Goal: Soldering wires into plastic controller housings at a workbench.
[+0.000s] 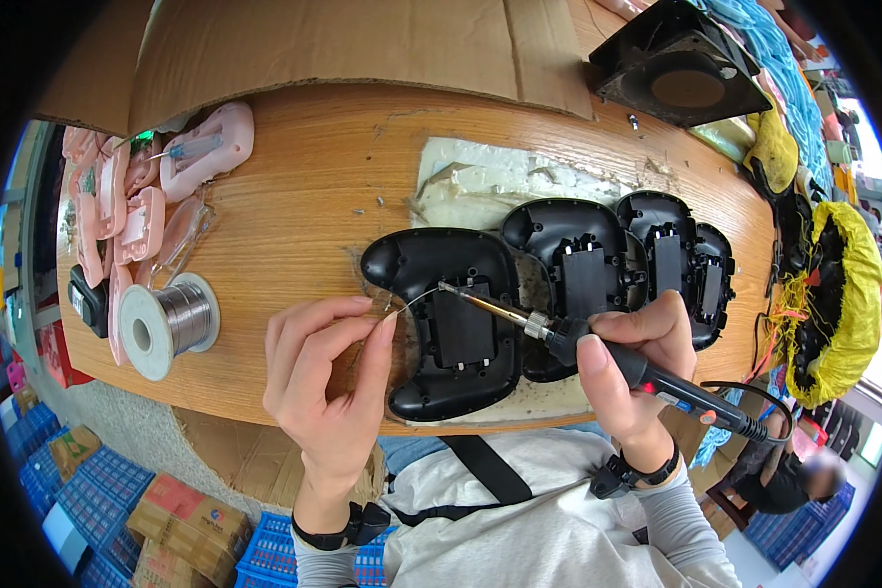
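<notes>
A black game controller shell [464, 328], its inner side up, lies in front of me. My left hand [328, 377] pinches a thin solder wire [419, 296] between thumb and fingertips, left of the shell. The wire's far end reaches the top edge of the shell's central battery box. There it meets the tip of a soldering iron [686, 394], or comes very close. Around the iron's black handle my right hand [647, 358] is closed, with the iron slanting up to the left. More black controller shells [585, 279] stand in a row to the right, partly overlapping.
A spool of solder [171, 326] stands at the left, near pink plastic shells [211, 152]. Cardboard [333, 49] borders the back edge; a black fan [681, 69] sits back right. The iron's cable [769, 397] curves off right, near a yellow bag [843, 314]. Another person [789, 480] sits at far right.
</notes>
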Available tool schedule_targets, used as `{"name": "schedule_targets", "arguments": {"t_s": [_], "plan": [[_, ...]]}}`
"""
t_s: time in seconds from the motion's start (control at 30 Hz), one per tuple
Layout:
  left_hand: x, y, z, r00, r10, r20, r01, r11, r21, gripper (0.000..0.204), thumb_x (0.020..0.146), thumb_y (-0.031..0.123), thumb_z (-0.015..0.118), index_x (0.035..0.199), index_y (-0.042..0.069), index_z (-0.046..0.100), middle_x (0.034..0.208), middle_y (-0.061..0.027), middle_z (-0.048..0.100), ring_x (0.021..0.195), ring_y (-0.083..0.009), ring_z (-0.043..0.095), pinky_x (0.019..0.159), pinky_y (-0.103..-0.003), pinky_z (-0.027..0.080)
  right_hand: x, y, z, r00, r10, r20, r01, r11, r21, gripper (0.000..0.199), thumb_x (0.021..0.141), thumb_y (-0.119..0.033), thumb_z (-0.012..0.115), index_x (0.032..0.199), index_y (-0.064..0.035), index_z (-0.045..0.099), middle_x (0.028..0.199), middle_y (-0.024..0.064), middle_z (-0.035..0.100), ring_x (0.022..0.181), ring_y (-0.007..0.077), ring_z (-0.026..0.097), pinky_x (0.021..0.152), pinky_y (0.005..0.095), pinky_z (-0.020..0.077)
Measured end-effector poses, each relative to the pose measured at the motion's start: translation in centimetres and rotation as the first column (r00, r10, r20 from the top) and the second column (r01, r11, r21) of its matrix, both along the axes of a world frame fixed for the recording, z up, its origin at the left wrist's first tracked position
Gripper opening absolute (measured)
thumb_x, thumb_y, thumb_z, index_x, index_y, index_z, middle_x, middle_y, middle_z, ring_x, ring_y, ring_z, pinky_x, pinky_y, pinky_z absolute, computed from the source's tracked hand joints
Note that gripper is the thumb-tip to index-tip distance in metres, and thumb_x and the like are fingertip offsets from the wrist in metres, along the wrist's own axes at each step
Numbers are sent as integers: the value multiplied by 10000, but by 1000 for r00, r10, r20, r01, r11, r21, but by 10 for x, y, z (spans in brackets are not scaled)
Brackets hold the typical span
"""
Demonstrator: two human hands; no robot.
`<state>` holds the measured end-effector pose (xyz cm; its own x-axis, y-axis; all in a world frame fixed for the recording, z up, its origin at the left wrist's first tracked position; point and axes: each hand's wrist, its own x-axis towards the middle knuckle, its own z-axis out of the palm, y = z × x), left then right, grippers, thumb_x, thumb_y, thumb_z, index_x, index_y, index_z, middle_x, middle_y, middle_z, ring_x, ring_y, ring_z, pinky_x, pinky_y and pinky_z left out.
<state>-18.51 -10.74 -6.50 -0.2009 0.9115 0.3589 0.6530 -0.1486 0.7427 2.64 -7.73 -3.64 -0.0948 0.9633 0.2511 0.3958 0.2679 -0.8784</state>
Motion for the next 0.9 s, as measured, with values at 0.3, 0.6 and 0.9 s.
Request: {"name": "schedule_targets", "arguments": {"t_s": [0.3,0.6,0.9], "plan": [[0,2,-2,1000,15,-19,-14,1000,28,171,672,-40,743,779,35,631,872,-67,647,795,-234,576,697,-315,451,-1,2,1,1000,12,21,-12,1000,11,279,725,-137,766,771,-16,518,560,52,586,440,68,548,420,195,412],[-1,1,-2,1000,6,-19,-5,1000,19,149,694,-54,720,782,15,621,873,-79,642,815,-228,581,727,-312,452,-3,2,2,1000,11,20,-11,1000,-1,288,730,-148,767,769,-14,515,551,51,581,437,66,546,415,194,407],[-2,-5,1,999,-10,33,8,999,49,152,710,-95,684,793,-3,596,859,-110,633,813,-234,579,745,-317,455,8,-5,1,999,39,-23,-39,999,7,282,730,-101,754,801,-2,500,599,80,592,474,74,548,430,201,407]]}}
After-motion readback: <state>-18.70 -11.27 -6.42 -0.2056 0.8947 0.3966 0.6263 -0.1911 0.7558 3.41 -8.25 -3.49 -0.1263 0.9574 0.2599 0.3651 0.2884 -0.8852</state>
